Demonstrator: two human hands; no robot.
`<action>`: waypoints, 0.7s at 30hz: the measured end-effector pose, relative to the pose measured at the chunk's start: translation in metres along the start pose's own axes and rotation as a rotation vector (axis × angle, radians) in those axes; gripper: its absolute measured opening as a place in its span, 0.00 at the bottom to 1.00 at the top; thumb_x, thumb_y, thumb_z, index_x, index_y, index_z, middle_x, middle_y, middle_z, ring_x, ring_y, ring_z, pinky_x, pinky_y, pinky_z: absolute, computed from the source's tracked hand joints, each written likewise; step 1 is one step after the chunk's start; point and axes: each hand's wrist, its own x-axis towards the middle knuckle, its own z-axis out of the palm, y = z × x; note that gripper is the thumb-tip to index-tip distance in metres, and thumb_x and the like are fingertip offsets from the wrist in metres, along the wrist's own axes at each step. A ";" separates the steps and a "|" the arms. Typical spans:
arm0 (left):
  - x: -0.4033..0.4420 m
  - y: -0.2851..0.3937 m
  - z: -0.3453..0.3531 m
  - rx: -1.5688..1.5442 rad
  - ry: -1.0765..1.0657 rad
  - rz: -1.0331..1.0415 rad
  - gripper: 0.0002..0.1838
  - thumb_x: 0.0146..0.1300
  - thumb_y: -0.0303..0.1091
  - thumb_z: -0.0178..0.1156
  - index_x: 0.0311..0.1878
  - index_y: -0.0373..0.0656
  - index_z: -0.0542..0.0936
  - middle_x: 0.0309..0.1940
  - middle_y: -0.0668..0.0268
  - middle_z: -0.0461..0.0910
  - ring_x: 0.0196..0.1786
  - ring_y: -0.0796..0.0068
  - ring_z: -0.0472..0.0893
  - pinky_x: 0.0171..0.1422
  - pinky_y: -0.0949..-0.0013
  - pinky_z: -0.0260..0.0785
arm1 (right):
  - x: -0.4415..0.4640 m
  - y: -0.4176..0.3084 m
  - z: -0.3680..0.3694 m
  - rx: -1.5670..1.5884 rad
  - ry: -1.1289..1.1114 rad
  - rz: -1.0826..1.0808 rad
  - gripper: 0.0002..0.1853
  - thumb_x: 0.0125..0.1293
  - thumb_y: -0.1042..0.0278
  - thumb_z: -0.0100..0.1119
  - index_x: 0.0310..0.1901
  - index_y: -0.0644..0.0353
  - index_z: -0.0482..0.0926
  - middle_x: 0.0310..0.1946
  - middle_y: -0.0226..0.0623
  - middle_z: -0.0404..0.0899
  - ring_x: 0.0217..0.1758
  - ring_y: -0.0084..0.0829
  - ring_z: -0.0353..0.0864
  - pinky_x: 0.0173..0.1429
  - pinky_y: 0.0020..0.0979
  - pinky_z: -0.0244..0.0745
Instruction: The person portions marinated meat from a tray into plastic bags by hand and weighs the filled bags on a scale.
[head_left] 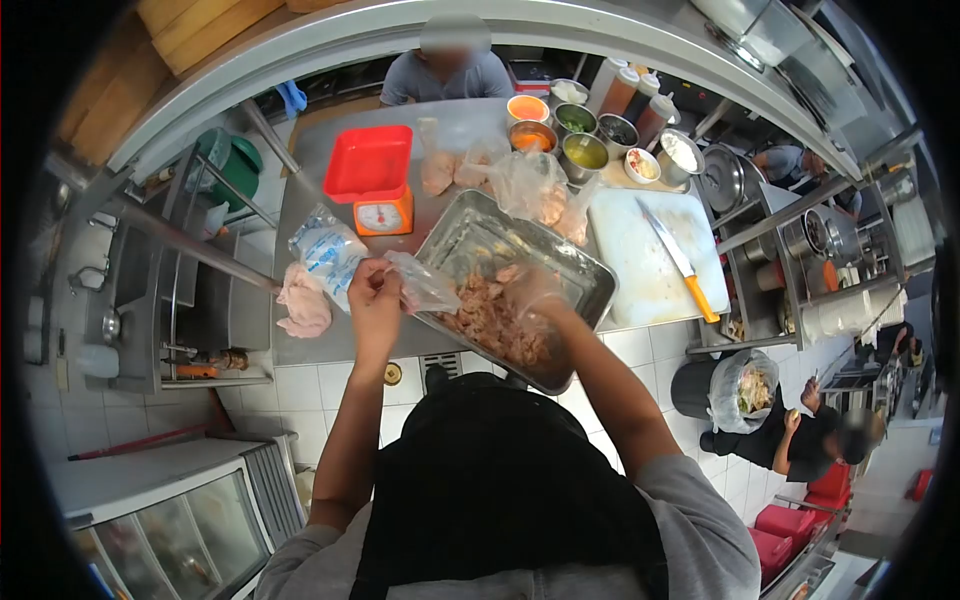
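My left hand [375, 287] is closed on the edge of a clear plastic bag [425, 285], which hangs over the left side of a metal tray [463, 213]. Chopped raw meat [490, 320] fills the tray's near part. My right hand [538, 297], in what looks like a clear plastic glove, is down at the meat; blur hides its fingers. Left of my left hand lie a printed plastic packet [328, 250] and a crumpled pink cloth [302, 302]. An orange kitchen scale [384, 214] with a red tray [368, 163] stands beyond it.
On the right, a knife [672, 245] lies on a white cutting board [635, 225]. Filled bags [535, 185], metal bowls [584, 152] and sauce bottles [637, 95] line the back. A person [447, 70] is across the table; another [815, 435] is by a lined bin [742, 390].
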 end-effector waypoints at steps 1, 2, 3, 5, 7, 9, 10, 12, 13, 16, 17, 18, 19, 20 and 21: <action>0.002 0.000 0.002 -0.009 -0.017 0.010 0.03 0.72 0.24 0.55 0.46 0.36 0.74 0.27 0.63 0.79 0.22 0.77 0.79 0.22 0.73 0.71 | -0.002 0.018 -0.003 -0.017 -0.069 -0.165 0.18 0.65 0.68 0.59 0.55 0.63 0.79 0.49 0.45 0.84 0.55 0.42 0.83 0.60 0.38 0.78; 0.004 0.000 0.004 -0.020 -0.037 0.020 0.03 0.72 0.24 0.55 0.46 0.36 0.74 0.27 0.63 0.80 0.21 0.77 0.79 0.22 0.73 0.71 | -0.008 0.025 -0.013 0.580 -0.108 0.071 0.19 0.66 0.67 0.60 0.57 0.64 0.77 0.48 0.43 0.84 0.54 0.39 0.83 0.59 0.37 0.79; 0.007 0.000 0.005 -0.024 -0.034 0.012 0.04 0.72 0.24 0.54 0.46 0.36 0.74 0.27 0.62 0.80 0.21 0.77 0.79 0.22 0.72 0.72 | -0.016 0.031 -0.034 1.171 -0.138 0.316 0.20 0.66 0.67 0.61 0.58 0.64 0.76 0.46 0.40 0.84 0.53 0.37 0.84 0.58 0.36 0.80; 0.008 -0.003 0.008 -0.028 -0.036 -0.010 0.04 0.72 0.24 0.54 0.46 0.36 0.74 0.27 0.62 0.80 0.21 0.76 0.79 0.21 0.72 0.72 | -0.028 0.026 -0.092 1.861 -0.063 0.535 0.24 0.67 0.64 0.63 0.62 0.66 0.73 0.47 0.37 0.84 0.54 0.34 0.84 0.58 0.36 0.81; 0.009 0.000 0.010 0.011 -0.036 -0.018 0.04 0.72 0.24 0.54 0.46 0.35 0.74 0.28 0.62 0.80 0.20 0.76 0.79 0.20 0.72 0.71 | -0.038 0.012 -0.166 2.053 0.157 0.448 0.29 0.68 0.61 0.66 0.66 0.67 0.70 0.52 0.36 0.83 0.58 0.32 0.83 0.59 0.37 0.81; 0.011 0.000 0.011 0.047 -0.040 -0.013 0.04 0.72 0.25 0.55 0.47 0.35 0.75 0.28 0.62 0.80 0.20 0.76 0.79 0.20 0.72 0.71 | -0.043 0.017 -0.215 2.042 0.309 0.216 0.38 0.66 0.52 0.68 0.70 0.67 0.65 0.61 0.40 0.78 0.62 0.36 0.81 0.63 0.41 0.80; 0.012 -0.004 0.009 0.059 -0.039 -0.005 0.05 0.72 0.25 0.55 0.47 0.35 0.75 0.28 0.62 0.80 0.20 0.76 0.79 0.19 0.72 0.71 | -0.045 0.020 -0.235 2.024 0.384 0.100 0.43 0.65 0.48 0.70 0.72 0.66 0.63 0.65 0.42 0.75 0.64 0.39 0.80 0.65 0.43 0.79; 0.013 -0.010 0.007 0.061 -0.051 0.011 0.05 0.72 0.25 0.55 0.47 0.35 0.75 0.27 0.63 0.79 0.21 0.76 0.79 0.19 0.71 0.72 | -0.044 0.019 -0.274 2.117 0.564 -0.199 0.50 0.62 0.37 0.68 0.75 0.63 0.59 0.71 0.44 0.69 0.66 0.44 0.78 0.68 0.48 0.76; 0.012 -0.008 0.008 0.056 -0.055 -0.005 0.05 0.71 0.25 0.55 0.47 0.36 0.76 0.28 0.64 0.79 0.21 0.77 0.78 0.20 0.72 0.71 | -0.045 0.020 -0.285 2.148 0.652 -0.358 0.54 0.61 0.31 0.67 0.77 0.62 0.57 0.74 0.45 0.66 0.67 0.46 0.77 0.69 0.51 0.75; 0.011 -0.009 0.010 0.025 -0.057 -0.037 0.04 0.70 0.25 0.56 0.46 0.38 0.76 0.28 0.66 0.79 0.22 0.79 0.78 0.21 0.73 0.71 | -0.026 0.046 -0.188 2.682 0.570 0.033 0.52 0.63 0.18 0.49 0.76 0.54 0.61 0.69 0.47 0.72 0.67 0.48 0.77 0.66 0.54 0.76; 0.012 -0.006 0.012 0.038 -0.070 -0.030 0.04 0.70 0.25 0.55 0.46 0.37 0.75 0.27 0.65 0.79 0.21 0.78 0.78 0.21 0.72 0.72 | -0.017 0.032 -0.167 2.817 0.551 0.084 0.47 0.67 0.21 0.47 0.73 0.54 0.67 0.66 0.47 0.75 0.65 0.48 0.78 0.64 0.53 0.78; 0.010 -0.004 0.013 0.055 -0.074 -0.027 0.04 0.71 0.24 0.55 0.46 0.36 0.75 0.27 0.65 0.79 0.21 0.77 0.78 0.21 0.71 0.72 | -0.009 0.022 -0.139 2.835 0.588 0.122 0.41 0.70 0.26 0.47 0.69 0.53 0.71 0.62 0.46 0.78 0.64 0.48 0.79 0.62 0.52 0.79; 0.006 -0.003 0.011 0.077 -0.077 -0.031 0.04 0.71 0.24 0.54 0.46 0.36 0.75 0.27 0.64 0.78 0.20 0.76 0.78 0.20 0.70 0.73 | -0.005 0.013 -0.106 2.857 0.623 0.170 0.35 0.73 0.31 0.46 0.65 0.53 0.75 0.58 0.45 0.81 0.62 0.48 0.80 0.61 0.51 0.80; 0.002 -0.004 0.008 0.066 -0.079 -0.032 0.04 0.71 0.24 0.54 0.46 0.36 0.75 0.26 0.64 0.78 0.20 0.76 0.78 0.20 0.70 0.73 | -0.006 0.006 -0.067 2.946 0.615 0.097 0.34 0.73 0.31 0.47 0.65 0.53 0.75 0.58 0.44 0.81 0.62 0.47 0.79 0.61 0.50 0.80; 0.002 -0.004 0.008 0.055 -0.086 -0.036 0.04 0.71 0.23 0.54 0.46 0.36 0.74 0.26 0.64 0.78 0.20 0.76 0.78 0.20 0.70 0.73 | -0.009 0.001 -0.026 3.033 0.615 0.025 0.34 0.72 0.32 0.48 0.64 0.53 0.76 0.59 0.43 0.80 0.62 0.45 0.79 0.61 0.49 0.80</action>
